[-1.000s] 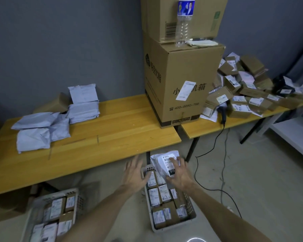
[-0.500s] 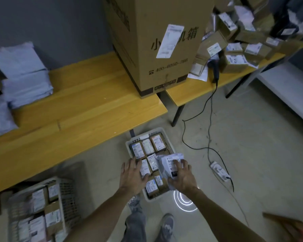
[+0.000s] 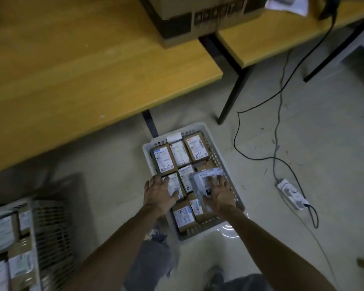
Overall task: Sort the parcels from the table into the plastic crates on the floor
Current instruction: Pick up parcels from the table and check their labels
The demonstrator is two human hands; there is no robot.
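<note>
While the yellow wooden surface (image 3: 72, 70) fills the upper left of the frame with a cardboard carton (image 3: 177, 24) on it at top centre, a white plastic crate (image 3: 198, 233) packed with labelled boxed parcels (image 3: 163, 158) sits on the floor at centre, and a second crate (image 3: 51, 227) shows blurred at lower left. Over the centre crate the left grip (image 3: 159, 193) is open, its spread fingers resting on the boxes. The right grip (image 3: 219, 194), fingers likewise splayed, presses on a white poly mailer (image 3: 202, 179) lying atop the boxes at the crate's right side.
</note>
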